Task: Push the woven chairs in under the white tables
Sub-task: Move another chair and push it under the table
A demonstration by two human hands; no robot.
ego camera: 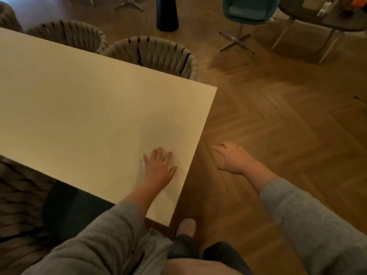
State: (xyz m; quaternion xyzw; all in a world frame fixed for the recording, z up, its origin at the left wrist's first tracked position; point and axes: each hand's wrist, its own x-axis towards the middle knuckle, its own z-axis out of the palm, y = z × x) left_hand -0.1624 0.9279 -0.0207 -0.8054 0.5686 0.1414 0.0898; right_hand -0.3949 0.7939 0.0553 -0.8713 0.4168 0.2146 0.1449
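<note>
A: How many of the woven chairs are in so far?

B: On the far side of the white table (79,100), toward the top of the frame, two chairs look tucked. The nearer of them (156,54) has its rounded back almost against the table edge, and its neighbour (67,34) in the upper left sits the same way. A sliver of a third back (8,18) shows at the far left edge; too little to judge.

A: And the near side?

B: The chair at lower left (21,199) has its dark seat (69,207) only partly under the tabletop. I'd say that one may want another push, though part of it is hidden.

A: What are the hands doing?

B: The left hand (158,167) lies flat on the table near its lower right corner, fingers spread, gripping nothing. The right hand (232,158) hangs over the wooden floor (278,126), open and empty, clear of the table.

A: So mostly done here?

B: My guess is yes for this table; other white tables aren't in view
</note>
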